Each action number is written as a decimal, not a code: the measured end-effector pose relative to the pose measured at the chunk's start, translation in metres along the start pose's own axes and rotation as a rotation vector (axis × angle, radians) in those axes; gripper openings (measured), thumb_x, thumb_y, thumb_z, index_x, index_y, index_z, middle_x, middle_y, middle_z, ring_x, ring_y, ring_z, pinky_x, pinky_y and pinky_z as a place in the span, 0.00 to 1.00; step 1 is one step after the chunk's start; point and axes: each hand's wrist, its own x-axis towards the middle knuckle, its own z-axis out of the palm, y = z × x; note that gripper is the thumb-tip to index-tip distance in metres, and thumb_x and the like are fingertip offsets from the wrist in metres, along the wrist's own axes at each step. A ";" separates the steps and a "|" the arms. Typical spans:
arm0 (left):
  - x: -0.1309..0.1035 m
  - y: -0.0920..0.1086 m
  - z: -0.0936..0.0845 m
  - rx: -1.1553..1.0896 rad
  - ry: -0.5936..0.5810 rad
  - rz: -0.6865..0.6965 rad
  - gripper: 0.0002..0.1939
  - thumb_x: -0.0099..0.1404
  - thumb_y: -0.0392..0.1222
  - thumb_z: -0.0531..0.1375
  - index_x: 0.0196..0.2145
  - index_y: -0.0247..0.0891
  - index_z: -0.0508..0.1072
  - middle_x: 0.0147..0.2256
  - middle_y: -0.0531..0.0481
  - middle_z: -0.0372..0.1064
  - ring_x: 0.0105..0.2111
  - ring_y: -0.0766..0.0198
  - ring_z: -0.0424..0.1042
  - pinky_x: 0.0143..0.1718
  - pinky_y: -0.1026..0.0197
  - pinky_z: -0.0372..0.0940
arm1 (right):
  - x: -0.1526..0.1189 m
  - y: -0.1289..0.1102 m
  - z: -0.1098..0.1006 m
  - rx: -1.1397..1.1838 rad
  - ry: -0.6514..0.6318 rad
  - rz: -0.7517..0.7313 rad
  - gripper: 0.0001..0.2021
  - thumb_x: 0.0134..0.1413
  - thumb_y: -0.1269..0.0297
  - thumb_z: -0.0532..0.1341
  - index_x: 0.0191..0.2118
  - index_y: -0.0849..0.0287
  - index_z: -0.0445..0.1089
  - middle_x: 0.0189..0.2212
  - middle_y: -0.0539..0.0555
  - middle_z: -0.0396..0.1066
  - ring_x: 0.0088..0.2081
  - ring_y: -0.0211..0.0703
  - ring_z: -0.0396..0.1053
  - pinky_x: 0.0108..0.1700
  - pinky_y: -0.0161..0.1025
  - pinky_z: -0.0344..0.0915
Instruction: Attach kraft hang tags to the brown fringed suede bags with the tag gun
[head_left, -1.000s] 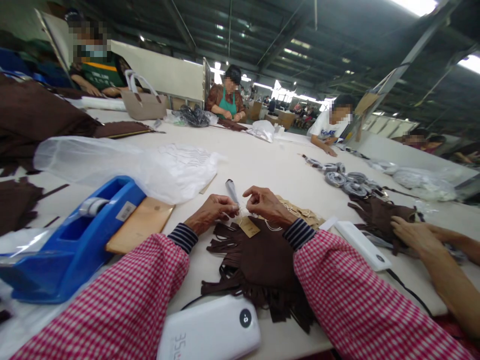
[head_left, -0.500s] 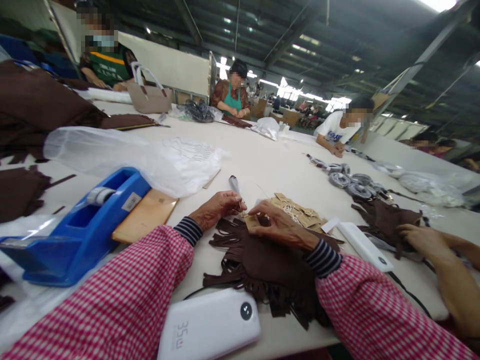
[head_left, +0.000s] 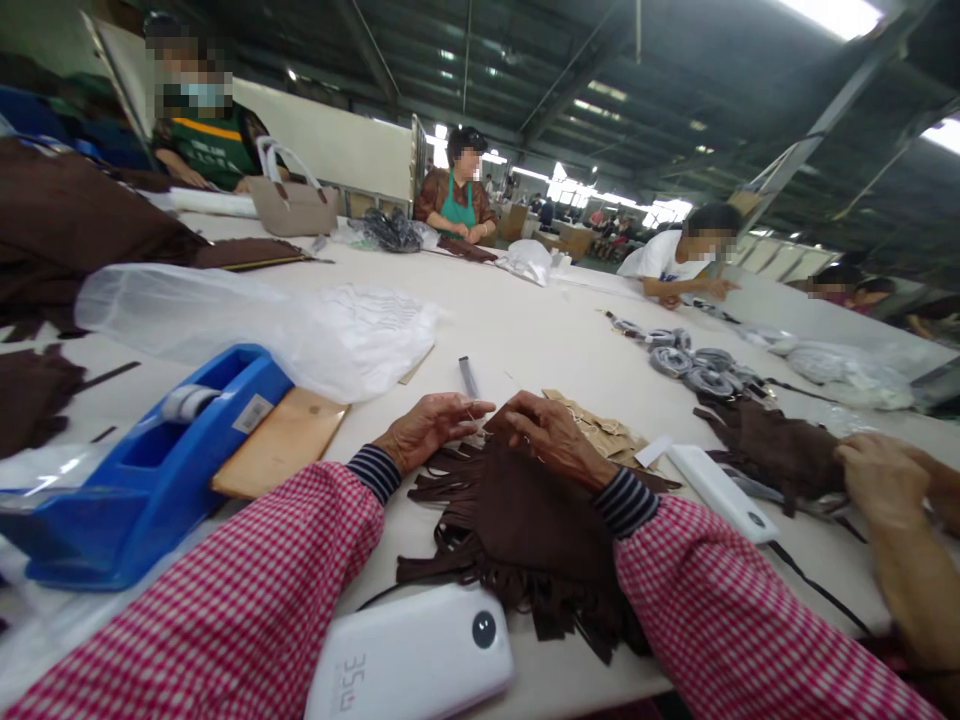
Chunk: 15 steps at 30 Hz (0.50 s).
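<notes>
A dark brown fringed bag lies flat in front of me, its strips spread to the left and toward me. At its upper corner my left hand has its fingers pinched together, with a thin pale string at the fingertips. Opposite it, my right hand curls its fingers over the bag's top corner, closed on the brown material. Just beyond the right hand are several kraft paper tags with white strings. A small clear tube with a dark end lies past my fingertips.
To my left stands a blue tape dispenser, beside a gold tablet-like device and a white plastic bag. White power banks lie near me and right. A co-worker's hands handle another brown piece; coiled grey straps lie beyond.
The kraft tag that was in my right hand is no longer visible there. My right hand has curled over the bag's corner, and the left fingers have straightened somewhat.
</notes>
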 end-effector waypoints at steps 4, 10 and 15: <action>0.000 0.001 0.000 -0.031 -0.004 -0.006 0.08 0.57 0.41 0.69 0.31 0.35 0.76 0.42 0.45 0.78 0.48 0.58 0.74 0.52 0.55 0.67 | 0.027 -0.004 -0.001 0.207 -0.084 0.102 0.09 0.57 0.62 0.60 0.37 0.62 0.74 0.25 0.50 0.72 0.24 0.37 0.67 0.22 0.31 0.58; 0.002 -0.003 -0.003 -0.050 0.040 0.060 0.14 0.52 0.35 0.72 0.38 0.37 0.79 0.43 0.47 0.77 0.44 0.59 0.76 0.47 0.56 0.70 | 0.051 -0.006 -0.003 0.296 -0.013 0.152 0.09 0.43 0.65 0.68 0.32 0.62 0.72 0.20 0.47 0.69 0.20 0.33 0.62 0.21 0.30 0.56; 0.006 -0.011 0.002 -0.017 0.189 0.124 0.19 0.46 0.33 0.74 0.38 0.35 0.80 0.40 0.46 0.77 0.39 0.62 0.76 0.42 0.59 0.71 | 0.061 -0.003 -0.007 0.240 -0.138 0.143 0.06 0.45 0.65 0.66 0.28 0.63 0.73 0.19 0.48 0.70 0.20 0.33 0.63 0.21 0.30 0.57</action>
